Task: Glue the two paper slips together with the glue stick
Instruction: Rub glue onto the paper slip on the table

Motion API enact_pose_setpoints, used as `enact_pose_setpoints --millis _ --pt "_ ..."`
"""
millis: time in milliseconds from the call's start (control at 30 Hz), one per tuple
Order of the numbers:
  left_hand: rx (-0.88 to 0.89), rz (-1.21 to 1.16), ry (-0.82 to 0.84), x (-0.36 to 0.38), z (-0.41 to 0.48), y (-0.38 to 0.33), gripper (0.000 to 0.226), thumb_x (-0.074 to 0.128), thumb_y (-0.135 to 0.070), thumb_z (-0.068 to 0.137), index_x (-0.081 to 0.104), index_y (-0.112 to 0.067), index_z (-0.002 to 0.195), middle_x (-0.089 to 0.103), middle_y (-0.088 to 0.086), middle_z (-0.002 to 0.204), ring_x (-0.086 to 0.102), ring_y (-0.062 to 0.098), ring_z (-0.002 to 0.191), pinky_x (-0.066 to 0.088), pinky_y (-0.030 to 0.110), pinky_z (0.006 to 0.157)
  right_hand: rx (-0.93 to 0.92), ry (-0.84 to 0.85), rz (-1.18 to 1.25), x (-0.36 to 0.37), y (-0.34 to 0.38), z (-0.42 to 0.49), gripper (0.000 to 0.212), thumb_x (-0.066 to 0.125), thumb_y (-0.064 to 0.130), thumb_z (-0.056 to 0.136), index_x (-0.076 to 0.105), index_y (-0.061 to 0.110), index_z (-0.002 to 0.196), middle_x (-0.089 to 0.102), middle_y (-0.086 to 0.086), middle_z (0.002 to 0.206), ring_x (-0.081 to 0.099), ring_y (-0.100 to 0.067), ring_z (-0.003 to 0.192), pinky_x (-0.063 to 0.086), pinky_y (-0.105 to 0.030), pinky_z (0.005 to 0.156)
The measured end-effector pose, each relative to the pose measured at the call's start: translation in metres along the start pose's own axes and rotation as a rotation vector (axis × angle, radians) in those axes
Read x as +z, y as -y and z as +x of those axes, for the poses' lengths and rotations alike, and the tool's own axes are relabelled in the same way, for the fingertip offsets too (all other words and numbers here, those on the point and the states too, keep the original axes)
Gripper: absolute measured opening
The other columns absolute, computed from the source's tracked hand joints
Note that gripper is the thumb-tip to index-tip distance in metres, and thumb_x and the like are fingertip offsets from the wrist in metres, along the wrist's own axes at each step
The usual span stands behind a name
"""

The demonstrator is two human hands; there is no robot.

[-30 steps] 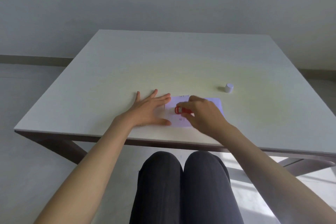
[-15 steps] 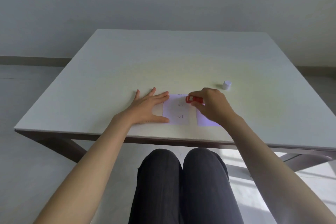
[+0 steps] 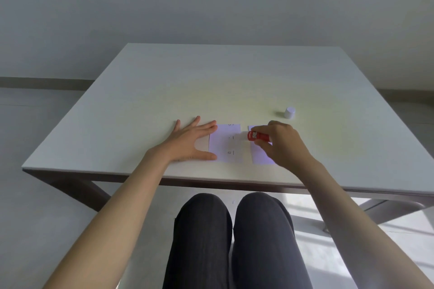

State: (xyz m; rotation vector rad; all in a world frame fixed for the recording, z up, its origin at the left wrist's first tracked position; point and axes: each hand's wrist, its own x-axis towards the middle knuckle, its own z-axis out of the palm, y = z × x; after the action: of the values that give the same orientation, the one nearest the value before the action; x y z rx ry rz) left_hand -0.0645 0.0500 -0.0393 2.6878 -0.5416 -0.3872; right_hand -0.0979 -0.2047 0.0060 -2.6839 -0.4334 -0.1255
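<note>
Red glue stick (image 3: 257,135) carries white lettering on its label, too blurred to read. The left paper slip (image 3: 226,143) has a few small dark printed marks along its right half, also illegible. The right paper slip (image 3: 261,155) lies just beside it with a narrow strip of table between them; no writing can be seen on it.

The right hand (image 3: 283,142) is clamped on the glue stick, fingers wrapped round the body, the stick lying roughly sideways with its free end pointing left toward the gap between the slips. Cannot tell whether the tip touches paper. The hand covers much of the right slip.

The left hand (image 3: 189,142) lies flat and spread on the table (image 3: 164,91), fingertips and thumb pressing the left edge of the left slip; it holds nothing.

A small white cap (image 3: 289,112) stands alone on the table beyond the right hand, apart from the slips.

Both slips sit near the front edge of the pale table. Below the edge, knees in dark trousers (image 3: 234,237). Grey wall (image 3: 211,2) behind, dark table legs (image 3: 77,190) underneath.
</note>
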Motion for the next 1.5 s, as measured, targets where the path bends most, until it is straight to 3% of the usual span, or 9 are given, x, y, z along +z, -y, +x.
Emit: enact_pose_setpoints --millis 233,467,667,767,900,1100,1267,1367,1500 --pt "-0.001 0.030 0.011 0.000 0.002 0.002 0.098 0.049 -0.080 0.064 0.013 -0.042 0.147 0.003 -0.031 0.154 -0.012 0.006 0.145 -0.014 0.055 0.114 -0.165 0.100 0.038 0.009 0.020 -0.025 0.027 0.057 0.024 0.090 0.065 0.028 0.115 0.045 0.004 0.084 0.059 -0.027 0.082 0.041 -0.031 0.066" --pt "-0.001 0.013 0.010 -0.001 0.000 0.001 0.091 0.056 -0.070 0.071 0.017 -0.040 0.147 0.005 -0.030 0.154 -0.010 0.008 0.146 -0.013 0.056 0.115 0.090 -0.065 0.036 0.019 0.007 0.025 0.028 0.051 0.022 0.093 0.065 0.020 0.117 0.060 -0.014 0.099 0.059 -0.036 0.090 0.046 -0.035 0.072" --pt "-0.008 -0.032 0.010 0.000 0.003 0.001 0.095 0.054 -0.075 0.067 0.015 -0.041 0.146 0.005 -0.029 0.154 -0.012 0.006 0.145 -0.017 0.053 0.114 -0.166 0.022 0.031 0.040 0.042 -0.006 0.026 0.053 0.024 0.091 0.062 0.022 0.115 0.056 -0.007 0.094 0.060 -0.034 0.080 0.050 -0.040 0.066" --pt "0.003 -0.027 0.000 0.001 0.001 0.001 0.091 0.057 -0.070 0.071 0.017 -0.040 0.147 0.007 -0.028 0.155 -0.011 0.008 0.146 -0.016 0.054 0.114 -0.069 0.025 0.044 0.033 0.026 0.021 0.027 0.053 0.022 0.091 0.065 0.021 0.115 0.060 -0.011 0.098 0.059 -0.032 0.091 0.048 -0.037 0.074" --pt "0.003 -0.030 -0.010 0.001 -0.002 -0.001 0.088 0.059 -0.064 0.075 0.016 -0.037 0.147 0.007 -0.025 0.156 -0.011 0.009 0.146 -0.016 0.054 0.115 0.091 -0.086 -0.011 0.030 0.016 0.035 0.027 0.050 0.021 0.093 0.064 0.019 0.116 0.060 -0.012 0.101 0.060 -0.034 0.090 0.040 -0.031 0.066" --pt "-0.016 -0.069 -0.012 0.001 -0.002 -0.004 0.090 0.058 -0.065 0.074 0.015 -0.038 0.148 0.008 -0.026 0.156 -0.012 0.006 0.146 -0.018 0.052 0.115 -0.184 -0.002 -0.066 0.046 0.041 -0.005 0.025 0.051 0.025 0.092 0.061 0.024 0.115 0.057 -0.006 0.096 0.060 -0.035 0.073 0.046 -0.035 0.057" --pt "-0.006 -0.074 -0.011 0.001 -0.005 -0.005 0.089 0.060 -0.062 0.075 0.016 -0.036 0.148 0.008 -0.025 0.156 -0.013 0.007 0.146 -0.018 0.052 0.114 0.048 -0.072 -0.058 0.031 0.017 0.019 0.029 0.048 0.025 0.095 0.061 0.021 0.120 0.059 -0.009 0.102 0.061 -0.032 0.086 0.044 -0.033 0.064" --pt "-0.005 -0.077 -0.009 0.001 -0.005 -0.004 0.092 0.060 -0.064 0.073 0.013 -0.038 0.148 0.006 -0.025 0.156 -0.014 0.006 0.145 -0.018 0.052 0.114 0.042 -0.087 -0.136 0.039 0.018 0.005 0.033 0.046 0.029 0.095 0.055 0.020 0.125 0.059 -0.006 0.105 0.061 -0.032 0.086 0.042 -0.033 0.061" --pt "-0.004 -0.063 -0.026 0.002 -0.004 -0.003 0.095 0.059 -0.066 0.071 0.011 -0.039 0.148 0.006 -0.025 0.156 -0.014 0.006 0.145 -0.019 0.052 0.114 0.141 -0.249 0.318 0.036 0.029 -0.015 0.031 0.056 0.028 0.092 0.062 0.021 0.122 0.061 0.003 0.090 0.053 -0.015 0.078 0.040 -0.023 0.066"
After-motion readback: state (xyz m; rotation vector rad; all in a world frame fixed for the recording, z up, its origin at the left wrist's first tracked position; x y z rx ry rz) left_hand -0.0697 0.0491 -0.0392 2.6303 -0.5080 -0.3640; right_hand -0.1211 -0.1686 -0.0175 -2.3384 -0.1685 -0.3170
